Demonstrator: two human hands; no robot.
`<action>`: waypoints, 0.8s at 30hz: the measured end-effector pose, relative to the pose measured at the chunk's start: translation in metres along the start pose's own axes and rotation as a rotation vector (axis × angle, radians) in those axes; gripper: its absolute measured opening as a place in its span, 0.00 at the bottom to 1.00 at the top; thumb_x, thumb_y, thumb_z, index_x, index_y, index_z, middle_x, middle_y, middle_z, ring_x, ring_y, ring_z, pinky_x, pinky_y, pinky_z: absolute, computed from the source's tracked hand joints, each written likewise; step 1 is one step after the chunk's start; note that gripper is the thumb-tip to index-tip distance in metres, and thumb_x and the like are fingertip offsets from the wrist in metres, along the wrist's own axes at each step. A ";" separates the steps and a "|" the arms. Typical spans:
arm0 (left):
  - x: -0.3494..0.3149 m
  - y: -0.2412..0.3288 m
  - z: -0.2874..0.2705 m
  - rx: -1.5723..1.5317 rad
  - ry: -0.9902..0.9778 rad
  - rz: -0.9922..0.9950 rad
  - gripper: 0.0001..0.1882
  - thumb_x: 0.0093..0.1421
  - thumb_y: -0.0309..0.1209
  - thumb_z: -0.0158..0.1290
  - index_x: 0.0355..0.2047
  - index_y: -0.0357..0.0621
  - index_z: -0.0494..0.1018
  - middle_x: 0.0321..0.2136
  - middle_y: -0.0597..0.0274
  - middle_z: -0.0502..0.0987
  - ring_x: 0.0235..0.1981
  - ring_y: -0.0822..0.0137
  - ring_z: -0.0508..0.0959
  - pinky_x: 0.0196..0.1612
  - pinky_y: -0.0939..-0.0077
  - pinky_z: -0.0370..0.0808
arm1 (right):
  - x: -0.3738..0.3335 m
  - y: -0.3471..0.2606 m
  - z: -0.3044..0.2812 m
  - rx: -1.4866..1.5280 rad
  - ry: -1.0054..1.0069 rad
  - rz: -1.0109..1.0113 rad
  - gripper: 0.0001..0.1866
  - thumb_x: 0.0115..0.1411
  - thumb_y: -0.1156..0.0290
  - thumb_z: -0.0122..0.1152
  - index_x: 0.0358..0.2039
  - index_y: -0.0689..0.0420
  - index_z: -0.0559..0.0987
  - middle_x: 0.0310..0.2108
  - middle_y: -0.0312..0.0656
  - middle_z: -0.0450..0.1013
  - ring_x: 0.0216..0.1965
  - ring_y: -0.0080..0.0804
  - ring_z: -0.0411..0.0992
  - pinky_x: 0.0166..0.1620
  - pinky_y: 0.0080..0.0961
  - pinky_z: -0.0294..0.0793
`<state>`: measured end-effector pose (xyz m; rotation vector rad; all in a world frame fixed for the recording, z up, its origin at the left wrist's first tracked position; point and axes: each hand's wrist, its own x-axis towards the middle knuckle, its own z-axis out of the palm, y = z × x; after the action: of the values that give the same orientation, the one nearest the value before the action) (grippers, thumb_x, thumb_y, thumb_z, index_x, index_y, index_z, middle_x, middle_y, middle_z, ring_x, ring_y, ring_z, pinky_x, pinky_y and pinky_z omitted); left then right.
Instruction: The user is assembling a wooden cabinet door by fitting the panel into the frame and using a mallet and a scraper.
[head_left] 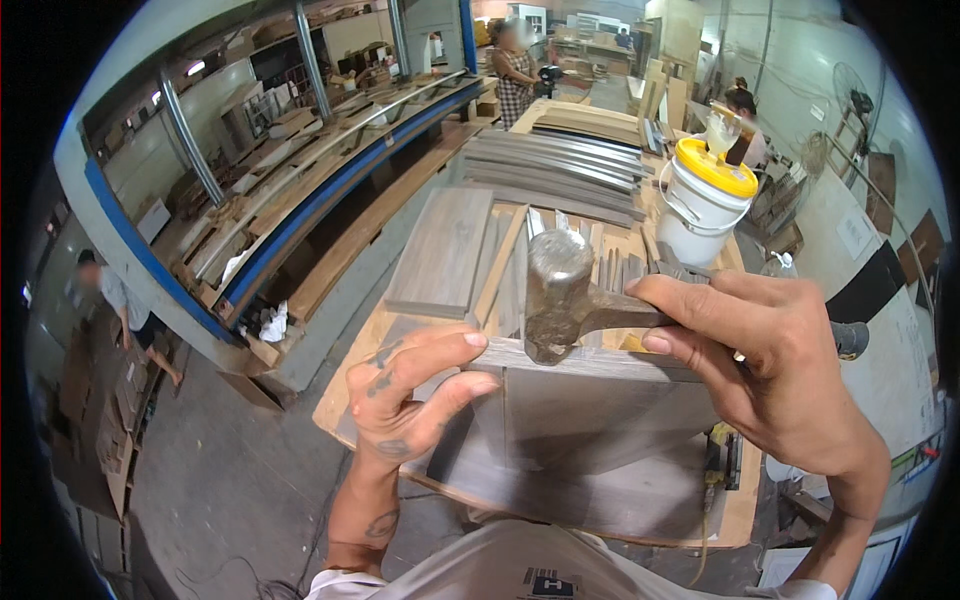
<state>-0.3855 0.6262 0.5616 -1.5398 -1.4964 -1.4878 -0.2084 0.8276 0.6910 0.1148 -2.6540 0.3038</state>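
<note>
My right hand [760,350] is closed round the handle of a hammer [560,285], its thumb and fingers pinching it close to the head. The worn metal head rests against or just above the top edge of a grey wood-grain box [600,415], which stands on the table in front of me; contact is hard to tell. At the box's upper left corner, my left hand [415,395] pinches the edge, index finger on top and thumb on the near side. Part of the box's right top edge is hidden behind my right hand.
The wooden table [345,395] holds a flat grey board [440,250] and stacked grey strips [550,165]. A white bucket [690,215] with a yellow lid stands at the right. Left is a long blue-edged machine [350,165]. Other people are farther off.
</note>
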 end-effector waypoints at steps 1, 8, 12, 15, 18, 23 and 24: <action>0.001 0.000 0.000 -0.005 0.019 -0.012 0.19 0.44 0.23 0.69 0.38 0.35 0.78 0.32 0.51 0.82 0.29 0.56 0.82 0.30 0.74 0.78 | -0.001 0.000 -0.004 -0.001 0.008 0.001 0.17 0.53 0.77 0.68 0.45 0.59 0.82 0.19 0.44 0.69 0.19 0.32 0.64 0.24 0.29 0.62; 0.028 0.044 0.003 0.403 -0.162 -0.085 0.20 0.46 0.30 0.67 0.42 0.51 0.82 0.33 0.61 0.77 0.35 0.63 0.77 0.41 0.68 0.75 | -0.034 0.022 -0.026 0.123 0.246 0.129 0.16 0.54 0.78 0.66 0.45 0.65 0.81 0.31 0.43 0.79 0.31 0.22 0.74 0.37 0.16 0.71; 0.045 0.061 0.028 0.594 -0.336 -0.031 0.21 0.47 0.32 0.66 0.44 0.56 0.81 0.36 0.62 0.75 0.35 0.61 0.75 0.43 0.66 0.73 | -0.063 0.034 -0.049 0.047 0.262 0.255 0.16 0.56 0.77 0.66 0.46 0.65 0.80 0.37 0.42 0.79 0.36 0.21 0.75 0.41 0.16 0.72; 0.053 0.071 0.048 0.410 -0.468 0.009 0.27 0.45 0.27 0.61 0.48 0.57 0.79 0.35 0.60 0.73 0.36 0.59 0.75 0.42 0.66 0.72 | -0.077 0.052 -0.056 -0.052 0.253 0.195 0.17 0.55 0.79 0.66 0.46 0.65 0.80 0.32 0.41 0.78 0.33 0.21 0.74 0.38 0.15 0.71; 0.058 0.090 0.065 0.366 -0.556 -0.034 0.30 0.43 0.26 0.58 0.51 0.58 0.78 0.36 0.59 0.73 0.35 0.58 0.75 0.40 0.63 0.72 | -0.082 0.050 -0.065 -0.101 0.200 0.161 0.17 0.53 0.80 0.67 0.45 0.65 0.81 0.29 0.42 0.77 0.30 0.22 0.73 0.35 0.17 0.70; 0.054 0.092 0.077 0.385 -0.518 -0.014 0.32 0.43 0.24 0.55 0.52 0.57 0.77 0.37 0.59 0.73 0.34 0.58 0.75 0.38 0.64 0.73 | -0.093 0.054 -0.062 -0.017 0.351 0.165 0.17 0.51 0.79 0.68 0.44 0.64 0.82 0.24 0.43 0.75 0.23 0.24 0.70 0.28 0.20 0.66; 0.055 0.094 0.077 0.377 -0.522 -0.023 0.32 0.43 0.24 0.55 0.52 0.57 0.77 0.36 0.59 0.74 0.34 0.58 0.75 0.38 0.65 0.73 | -0.095 0.053 -0.065 -0.049 0.225 0.169 0.18 0.51 0.78 0.68 0.44 0.63 0.82 0.23 0.42 0.74 0.22 0.23 0.68 0.27 0.20 0.65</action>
<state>-0.2852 0.6905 0.6212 -1.7445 -1.9511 -0.7691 -0.1024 0.8967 0.6936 -0.1513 -2.4490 0.2871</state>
